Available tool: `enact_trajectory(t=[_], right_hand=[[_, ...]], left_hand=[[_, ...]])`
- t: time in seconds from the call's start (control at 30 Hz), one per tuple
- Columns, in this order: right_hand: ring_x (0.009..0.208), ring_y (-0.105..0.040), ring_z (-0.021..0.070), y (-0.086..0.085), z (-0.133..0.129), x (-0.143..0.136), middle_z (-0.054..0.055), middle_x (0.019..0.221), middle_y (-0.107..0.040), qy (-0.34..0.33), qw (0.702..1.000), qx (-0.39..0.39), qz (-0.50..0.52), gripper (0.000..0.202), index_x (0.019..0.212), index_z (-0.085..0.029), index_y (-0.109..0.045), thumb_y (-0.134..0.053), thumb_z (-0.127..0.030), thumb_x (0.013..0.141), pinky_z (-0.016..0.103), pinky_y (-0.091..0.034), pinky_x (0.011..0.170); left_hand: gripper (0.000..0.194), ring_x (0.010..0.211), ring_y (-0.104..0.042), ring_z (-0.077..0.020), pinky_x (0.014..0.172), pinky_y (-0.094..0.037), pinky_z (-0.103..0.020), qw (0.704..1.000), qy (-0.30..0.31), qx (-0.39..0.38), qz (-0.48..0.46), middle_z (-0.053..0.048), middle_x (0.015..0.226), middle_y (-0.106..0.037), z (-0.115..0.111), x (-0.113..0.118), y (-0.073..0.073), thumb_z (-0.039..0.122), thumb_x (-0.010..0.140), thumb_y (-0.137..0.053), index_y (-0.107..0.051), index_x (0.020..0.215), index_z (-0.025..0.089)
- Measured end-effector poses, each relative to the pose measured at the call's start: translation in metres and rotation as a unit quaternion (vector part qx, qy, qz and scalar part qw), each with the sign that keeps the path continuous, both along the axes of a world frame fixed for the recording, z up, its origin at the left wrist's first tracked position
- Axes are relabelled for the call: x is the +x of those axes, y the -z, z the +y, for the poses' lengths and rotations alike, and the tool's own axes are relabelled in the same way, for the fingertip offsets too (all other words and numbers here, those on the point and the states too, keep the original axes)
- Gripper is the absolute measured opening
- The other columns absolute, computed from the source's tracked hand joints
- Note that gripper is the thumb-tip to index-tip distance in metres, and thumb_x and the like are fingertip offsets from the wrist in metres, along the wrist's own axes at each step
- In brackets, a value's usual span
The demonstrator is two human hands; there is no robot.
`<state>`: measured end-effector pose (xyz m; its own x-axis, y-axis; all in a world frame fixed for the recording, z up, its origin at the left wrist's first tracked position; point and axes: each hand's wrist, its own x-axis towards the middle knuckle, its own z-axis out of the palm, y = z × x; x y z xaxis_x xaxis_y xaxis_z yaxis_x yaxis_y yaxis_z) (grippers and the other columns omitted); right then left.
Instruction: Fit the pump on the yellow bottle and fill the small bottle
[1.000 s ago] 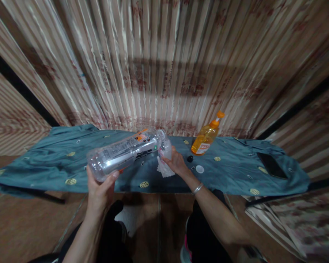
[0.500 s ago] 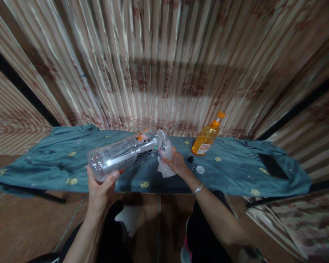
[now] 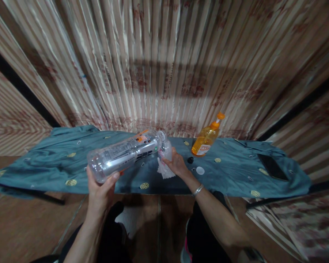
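- Rising beyond both grips, a striped backdrop (image 3: pixel 164 54) closes off the far side.
- Table under a teal cloth (image 3: pixel 233 179): extends below both grips and out to either side of them; cloth wrinkled, with yellow printed motifs.
- Large clear bottle (image 3: pixel 123 155): tilted, held off the cloth. Left hand (image 3: pixel 100 190) is clamped around its base, thumb on the near side, remaining fingers largely hidden behind the plastic. Its neck points away from that grip, toward the right hand (image 3: pixel 178 162).
- Orange bottle (image 3: pixel 204 140): upright on the cloth, beyond the right grip and to its right, well apart from the large bottle; orange top, amber liquid inside.
- Black phone (image 3: pixel 272 166): lying flat, far to the right of the right grip.
- Small clear bottle (image 3: pixel 166 149): right-hand fingers closed on it, partly covering it. Its top sits at the large bottle's neck; whether the two mouths touch cannot be told.
- White tissue (image 3: pixel 166 172): on the near side of the right grip, directly below the small clear bottle.
- White disc (image 3: pixel 200 170): flat on the cloth, just right of the right wrist.
- Black cap (image 3: pixel 190 160): nearest loose item, just right of the right grip.
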<state>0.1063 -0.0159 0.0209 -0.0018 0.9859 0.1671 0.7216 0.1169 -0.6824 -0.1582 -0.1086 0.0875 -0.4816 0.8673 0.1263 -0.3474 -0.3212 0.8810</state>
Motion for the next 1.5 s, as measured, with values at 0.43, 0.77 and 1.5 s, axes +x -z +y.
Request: enact_trajectory(t=[0.43, 0.77, 1.5], right_hand=[[0.124, -0.080, 0.0338, -0.0070, -0.0025, -0.0015, 0.017, 0.126, -0.082, 0.000, 1.000, -0.012, -0.014, 0.052, 0.143, -0.015, -0.059, -0.079, -0.026, 0.097, 0.044, -0.061, 0.108], [0.123, -0.081, 0.0341, -0.0010, -0.0008, -0.0023, 0.015, 0.126, -0.083, 0.006, 1.000, 0.002, -0.004, 0.054, 0.146, -0.018, -0.060, -0.080, -0.025, 0.096, 0.047, -0.062, 0.109], [0.120, -0.081, 0.0327, -0.0040, -0.0016, -0.0010, 0.013, 0.123, -0.082, -0.001, 1.000, -0.001, -0.003, 0.050, 0.139, -0.018, -0.060, -0.080, -0.025, 0.094, 0.044, -0.062, 0.105]], left_hand=[[0.087, 0.098, -0.068, -0.0192, 0.073, -0.061, -0.023, 1.000, 0.000, 0.003, -0.013, -0.004, 0.122, -0.070, -0.0011, 0.0015, 0.0005, 0.033, 0.046, -0.109, -0.071, 0.124, 0.029], [0.093, 0.096, -0.067, -0.0197, 0.070, -0.061, -0.023, 1.000, 0.005, -0.017, -0.018, -0.006, 0.123, -0.070, -0.0018, 0.0008, -0.0024, 0.035, 0.041, -0.110, -0.072, 0.126, 0.027], [0.089, 0.095, -0.069, -0.0194, 0.071, -0.062, -0.023, 1.000, 0.012, -0.021, -0.017, -0.003, 0.119, -0.070, -0.0022, 0.0024, -0.0027, 0.033, 0.044, -0.109, -0.068, 0.123, 0.030]])
